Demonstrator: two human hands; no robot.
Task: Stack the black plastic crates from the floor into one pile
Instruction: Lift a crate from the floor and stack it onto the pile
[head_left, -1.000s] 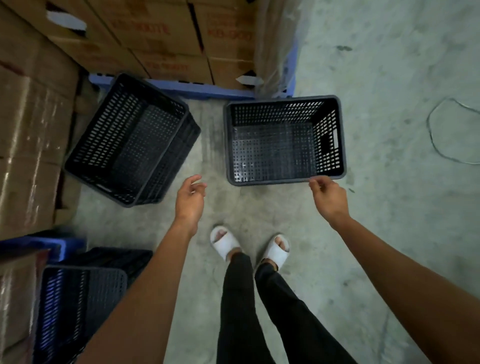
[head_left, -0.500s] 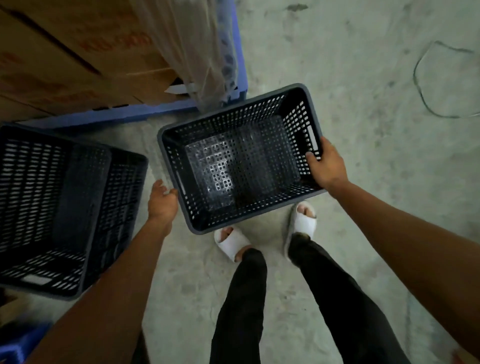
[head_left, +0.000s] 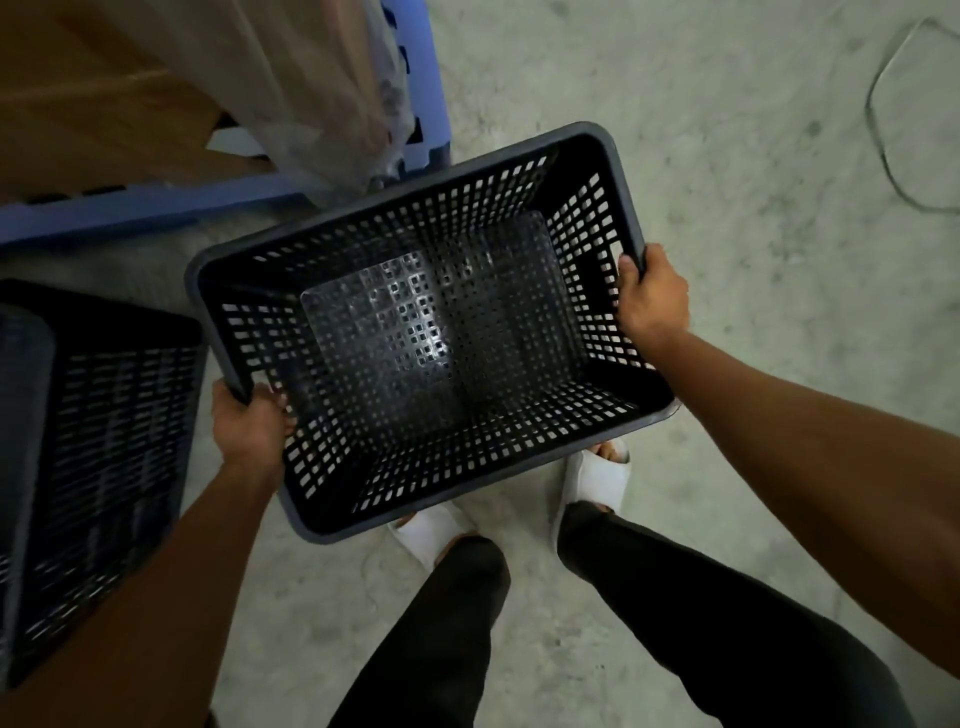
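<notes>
Since the earlier frame the held crate (head_left: 426, 332) has come closer to the camera and fills more of the view, and the left hand (head_left: 249, 423), which only touched its short side then, is now closed over the rim.

Head view. Two black plastic crates can be counted. One is carried in the air at the centre, open side up, tilted so its 1 o'clock corner lies farthest away, its perforated bottom catching a pale glare. The other, the second crate (head_left: 98, 457), stands at 9 o'clock, cut off by the frame edge, just beside the carried one and apart from it; whether it is one crate or several nested cannot be told.

Two hands show. At 8 o'clock the left one grasps the rim of the near left short side, thumb inside. The right hand (head_left: 652, 306) at 3 o'clock clasps the rim of the opposite short side, thumb over the edge.

Around them: a blue pallet (head_left: 415, 93) at 11 o'clock bearing cardboard boxes (head_left: 104, 104) and a clear plastic wrap (head_left: 332, 88) hanging over its corner, close behind the carried crate. A thin wire loop (head_left: 883, 140) lies on the concrete floor (head_left: 727, 156) at 2 o'clock. Two white slippers (head_left: 592, 483) and black trouser legs (head_left: 675, 597) show at 6 o'clock, the crate's near corner covering part of the feet.
</notes>
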